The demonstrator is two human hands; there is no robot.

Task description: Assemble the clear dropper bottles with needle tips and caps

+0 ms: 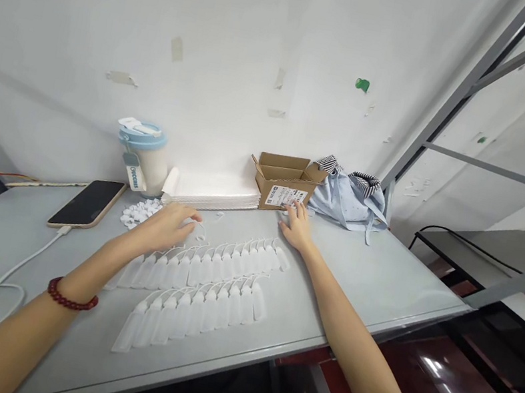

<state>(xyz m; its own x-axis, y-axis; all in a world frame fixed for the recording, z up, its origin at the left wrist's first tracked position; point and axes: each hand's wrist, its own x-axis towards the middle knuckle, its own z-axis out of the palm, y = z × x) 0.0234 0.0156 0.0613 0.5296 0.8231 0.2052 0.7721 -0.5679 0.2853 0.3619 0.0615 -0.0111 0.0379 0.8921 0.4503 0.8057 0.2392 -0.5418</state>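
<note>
My left hand [166, 228] is over the back of the table, thumb and forefinger apart, with no object visible between them. Close to its fingertips lies a small white cord piece [200, 237]. White clip-like pieces [138, 211] make a small heap behind that wrist. My right hand [297, 228] is in front of an open cardboard box [284, 194], its fingers spread; whether they touch the box I cannot tell. Between my arms, two rows of frosted white tags with cord loops [196, 313] lie side by side, the back row partly hidden by my left forearm.
A stack of white sheets [214, 196] stands against the wall beside a blue-lidded cup [145, 155]. A phone [87, 204] with a charging cable lies at left. Light blue cloth [350, 202] sits right of the box. A grey metal frame [438, 122] rises at the right.
</note>
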